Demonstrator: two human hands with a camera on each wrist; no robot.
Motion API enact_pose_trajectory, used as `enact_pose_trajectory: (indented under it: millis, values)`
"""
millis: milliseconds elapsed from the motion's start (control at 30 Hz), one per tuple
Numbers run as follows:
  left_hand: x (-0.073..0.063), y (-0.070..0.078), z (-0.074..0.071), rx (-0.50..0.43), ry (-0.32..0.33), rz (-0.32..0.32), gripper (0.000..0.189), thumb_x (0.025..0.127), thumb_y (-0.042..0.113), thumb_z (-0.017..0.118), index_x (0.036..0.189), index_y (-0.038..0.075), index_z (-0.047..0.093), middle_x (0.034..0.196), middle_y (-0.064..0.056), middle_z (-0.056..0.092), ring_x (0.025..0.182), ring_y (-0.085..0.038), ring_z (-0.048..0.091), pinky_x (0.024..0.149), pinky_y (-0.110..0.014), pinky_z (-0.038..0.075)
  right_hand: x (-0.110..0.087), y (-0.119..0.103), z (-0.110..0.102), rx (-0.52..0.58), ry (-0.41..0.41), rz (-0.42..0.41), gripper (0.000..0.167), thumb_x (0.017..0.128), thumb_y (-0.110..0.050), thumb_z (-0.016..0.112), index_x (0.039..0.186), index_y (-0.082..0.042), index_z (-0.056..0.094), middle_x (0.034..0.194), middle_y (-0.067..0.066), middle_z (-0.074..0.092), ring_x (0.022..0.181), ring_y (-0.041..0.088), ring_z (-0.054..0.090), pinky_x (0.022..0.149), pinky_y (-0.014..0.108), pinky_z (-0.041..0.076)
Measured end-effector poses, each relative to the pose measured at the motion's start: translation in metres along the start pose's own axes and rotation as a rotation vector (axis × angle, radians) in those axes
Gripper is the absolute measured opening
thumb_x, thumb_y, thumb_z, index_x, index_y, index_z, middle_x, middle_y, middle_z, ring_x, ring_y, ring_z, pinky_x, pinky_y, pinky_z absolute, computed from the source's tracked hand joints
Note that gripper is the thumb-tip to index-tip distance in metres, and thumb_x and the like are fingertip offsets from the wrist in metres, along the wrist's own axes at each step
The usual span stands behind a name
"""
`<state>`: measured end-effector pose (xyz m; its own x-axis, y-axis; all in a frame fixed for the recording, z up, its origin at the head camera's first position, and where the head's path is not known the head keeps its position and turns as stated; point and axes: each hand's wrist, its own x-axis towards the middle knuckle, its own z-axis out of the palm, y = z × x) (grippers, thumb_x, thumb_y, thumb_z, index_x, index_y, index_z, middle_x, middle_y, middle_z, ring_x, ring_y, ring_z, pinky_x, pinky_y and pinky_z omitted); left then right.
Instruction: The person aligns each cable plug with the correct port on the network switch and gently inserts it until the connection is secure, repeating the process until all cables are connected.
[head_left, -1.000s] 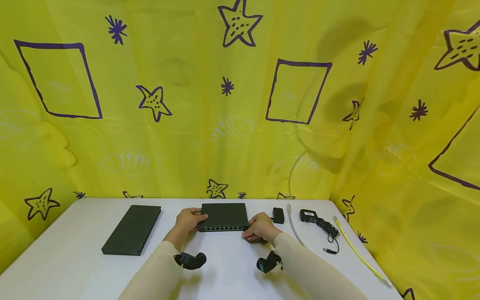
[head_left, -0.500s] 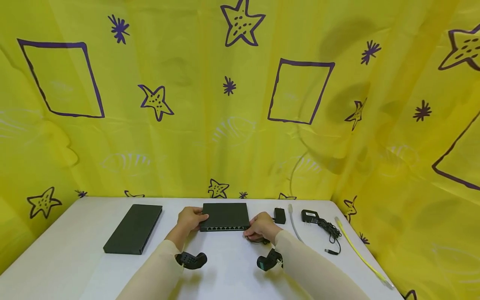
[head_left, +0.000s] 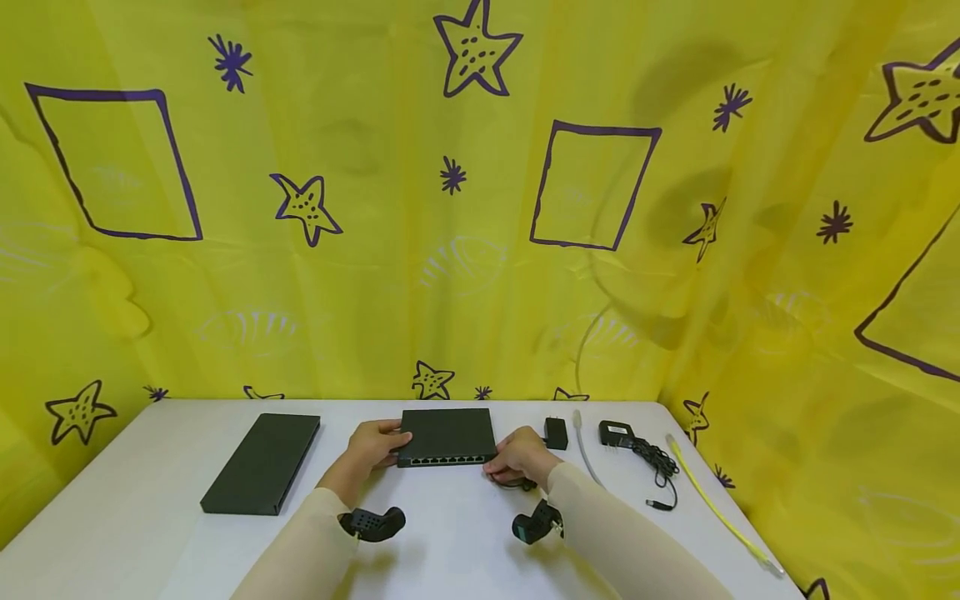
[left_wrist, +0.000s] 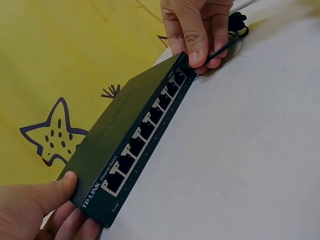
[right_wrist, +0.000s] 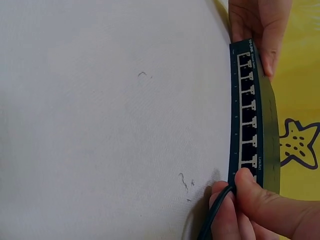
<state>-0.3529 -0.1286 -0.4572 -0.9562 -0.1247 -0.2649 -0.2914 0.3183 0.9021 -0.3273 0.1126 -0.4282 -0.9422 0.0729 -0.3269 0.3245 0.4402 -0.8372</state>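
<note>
A black TP-LINK Ethernet switch [head_left: 447, 435] with a row of ports along its front lies near the table's back edge. My left hand [head_left: 372, 446] grips its left end, thumb on top and fingers beneath, as the left wrist view shows. At the other end, my right hand [head_left: 519, 455] pinches the end of a black power cable [right_wrist: 216, 210] against the switch's front corner, beside the last port. The fingers hide the plug, so how far it sits in the switch cannot be told. A small black power adapter [head_left: 556, 433] lies just beyond the right hand.
A second flat black box [head_left: 262, 463] lies on the left of the white table [head_left: 450, 550]. To the right are a grey network cable [head_left: 588, 454], another power adapter [head_left: 617, 432] with a bundled cord [head_left: 655, 457], and a yellow network cable [head_left: 716, 504]. A yellow curtain [head_left: 375, 292] hangs behind.
My left wrist has shifted slightly to the left. Both hands keep their holds, and the switch has stayed in place.
</note>
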Motion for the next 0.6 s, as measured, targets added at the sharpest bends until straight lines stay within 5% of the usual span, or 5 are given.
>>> enact_pose_trajectory:
  millis: [600]
  values:
    - [-0.009, 0.002, -0.001, -0.066, -0.020, 0.001, 0.051, 0.094, 0.013, 0.067, 0.141, 0.003, 0.051, 0.139, -0.022, 0.054, 0.103, -0.024, 0.060, 0.082, -0.031, 0.058, -0.001, -0.009, -0.015, -0.004, -0.143, 0.000, 0.025, 0.078, 0.009, 0.076, 0.100, 0.013, 0.064, 0.077, 0.015, 0.072, 0.059, 0.015, 0.066, 0.063, 0.029, 0.060]
